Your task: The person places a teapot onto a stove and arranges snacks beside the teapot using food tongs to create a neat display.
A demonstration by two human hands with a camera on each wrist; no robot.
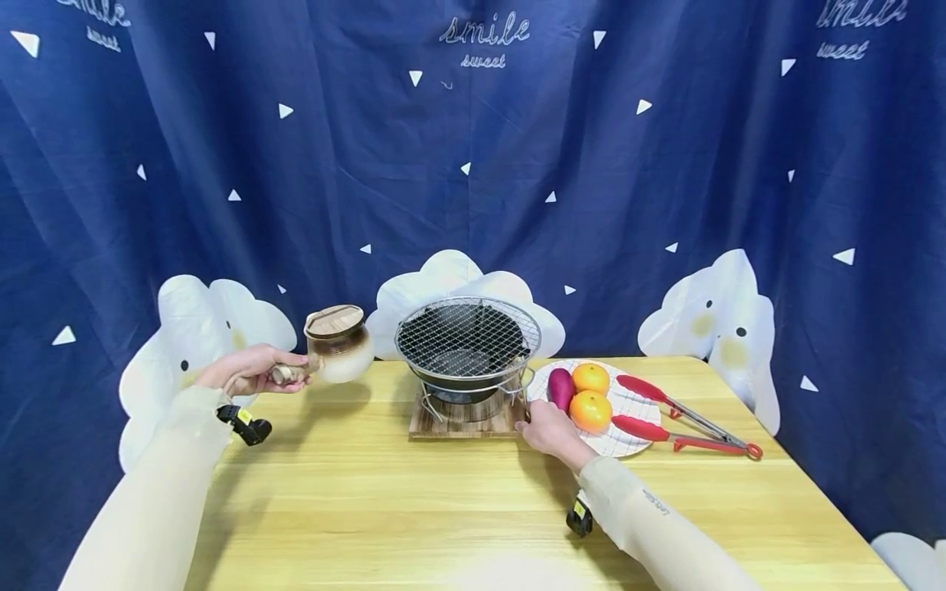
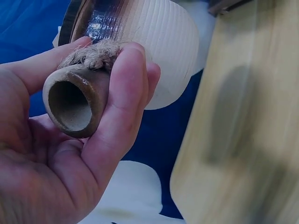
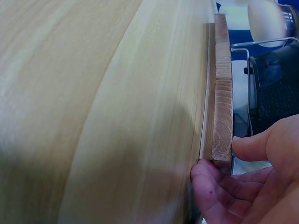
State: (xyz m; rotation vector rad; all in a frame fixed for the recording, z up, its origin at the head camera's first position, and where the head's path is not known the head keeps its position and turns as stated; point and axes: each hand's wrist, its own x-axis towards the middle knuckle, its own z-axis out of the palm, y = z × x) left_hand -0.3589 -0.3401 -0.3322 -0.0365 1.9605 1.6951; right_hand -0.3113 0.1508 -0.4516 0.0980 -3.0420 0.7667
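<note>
My left hand (image 1: 254, 369) grips the short hollow handle (image 2: 96, 88) of a brown-and-cream ceramic pot (image 1: 349, 359). Rough twine (image 2: 96, 53) wraps the handle, and a wooden lid (image 1: 335, 321) sits on the pot. Its shadow falls on the tabletop below, so the pot hangs raised at the left. At the centre, my right hand (image 1: 553, 428) pinches the front right corner of a wooden board (image 3: 223, 102), thumb on top and fingers at the underside. On this board stands a black tabletop grill (image 1: 464, 387) with a round wire mesh (image 1: 469, 336).
Right of the grill, a white checked plate (image 1: 624, 443) holds a purple eggplant-like item (image 1: 561, 389) and two oranges (image 1: 591, 411). Red-tipped tongs (image 1: 702, 427) lie across its right side onto the wooden table (image 1: 384, 509). A blue curtain (image 1: 473, 205) hangs behind the table.
</note>
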